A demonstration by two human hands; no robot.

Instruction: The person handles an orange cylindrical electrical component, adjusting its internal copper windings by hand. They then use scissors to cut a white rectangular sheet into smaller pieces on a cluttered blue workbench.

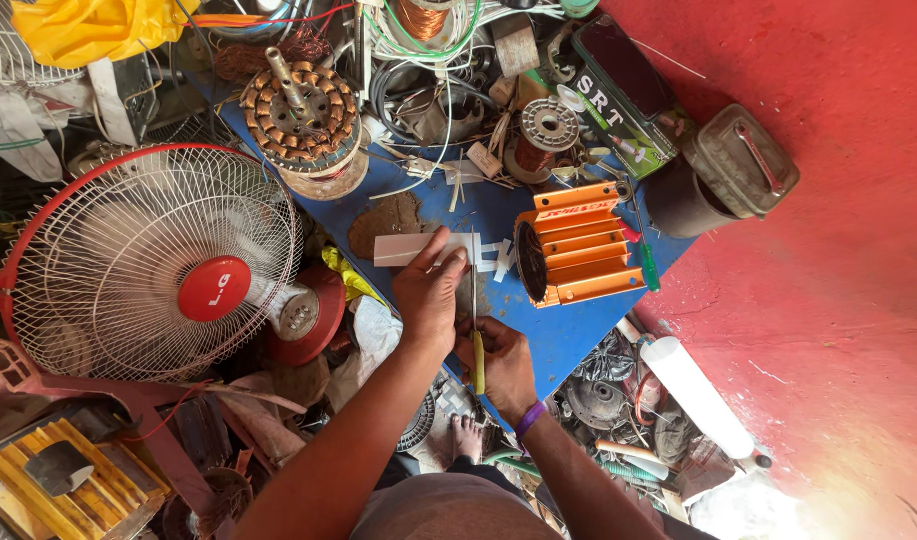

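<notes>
Two hands meet at the middle of the blue bench (568,335). A thin white paper strip (408,249) lies flat there, at about ten o'clock from the orange motor housing (578,255); it looks light, limp and easily creased, best pinned flat or pinched at an edge. The left hand (428,295) presses it down with fingers spread. The right hand (503,365) is closed around a yellow-handled blade (475,330), probably a knife, pointing to twelve.

we see a blue work table (568,335), an orange finned housing (578,245), a white paper strip (408,249), a yellow-handled tool (478,362), a purple wristband (529,417), a white fan guard (143,260) rimmed red with a red hub, copper-brown stator windings (300,115), and a red floor (838,300).
</notes>
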